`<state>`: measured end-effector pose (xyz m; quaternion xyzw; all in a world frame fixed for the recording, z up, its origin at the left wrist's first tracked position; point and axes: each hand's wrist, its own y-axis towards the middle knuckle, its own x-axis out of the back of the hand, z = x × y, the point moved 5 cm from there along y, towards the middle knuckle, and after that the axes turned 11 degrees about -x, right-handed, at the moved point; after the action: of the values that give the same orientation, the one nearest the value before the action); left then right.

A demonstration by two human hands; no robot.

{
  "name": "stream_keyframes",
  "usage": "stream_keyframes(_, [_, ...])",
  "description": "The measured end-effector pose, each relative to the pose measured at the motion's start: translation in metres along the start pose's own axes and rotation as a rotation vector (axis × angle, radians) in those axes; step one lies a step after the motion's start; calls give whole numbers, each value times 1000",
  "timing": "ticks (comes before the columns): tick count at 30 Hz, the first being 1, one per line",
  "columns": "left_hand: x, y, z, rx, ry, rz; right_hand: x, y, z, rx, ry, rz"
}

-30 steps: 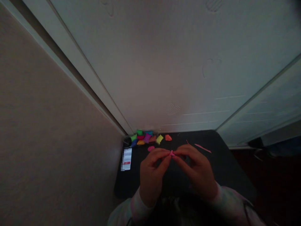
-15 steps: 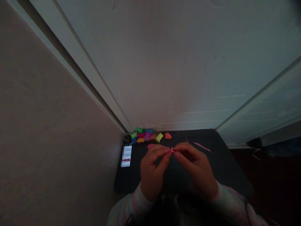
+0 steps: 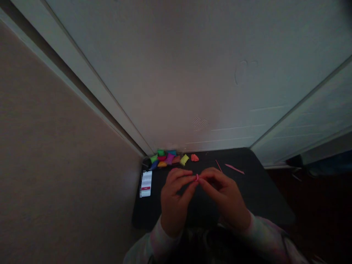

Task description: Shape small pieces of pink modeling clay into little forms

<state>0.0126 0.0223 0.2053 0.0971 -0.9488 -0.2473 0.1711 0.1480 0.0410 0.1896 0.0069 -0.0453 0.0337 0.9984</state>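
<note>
Left hand (image 3: pixel 173 200) and right hand (image 3: pixel 226 198) each pinched 1 small pink clay piece (image 3: pixel 197 178) between fingertips, held above the dark worktop (image 3: pixel 258 190). Step judged as shaping by pinching; further shaping would need light, even pressure. Coloured clay packets (image 3: pixel 167 158) lay beyond the left hand, 2 thin pink tools (image 3: pixel 233 168) beyond the right.

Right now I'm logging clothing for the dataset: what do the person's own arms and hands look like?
Both hands are bare: the left hand and right hand show no gloves, and no rings or watch can be made out in the dim light. Each forearm wears a long, pale sleeve with faint pastel patches, reaching the wrist.
</note>
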Motion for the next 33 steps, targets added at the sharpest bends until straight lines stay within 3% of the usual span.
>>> stream_keyframes(5, [1, 1, -2, -29, -10, -17, 3, -4, 1, 39, -21, 25])
stream_keyframes(8, [0, -1, 3, 72, -118, -6, 6, -6, 4, 56, 12, 41])
stream_keyframes(13, [-9, -7, 17, 338, -452, 48, 3, -2, -8, -205, 333, 202])
stream_keyframes(16, [-13, -8, 21, 396, -530, 66, -3, 0, -13, -322, 436, 303])
stream_keyframes(23, [-17, -10, 20, 516, -704, 110, -9, -1, -17, -479, 516, 357])
stream_keyframes(33, [-18, -10, 21, 556, -746, 106, -9, -1, -20, -403, 450, 339])
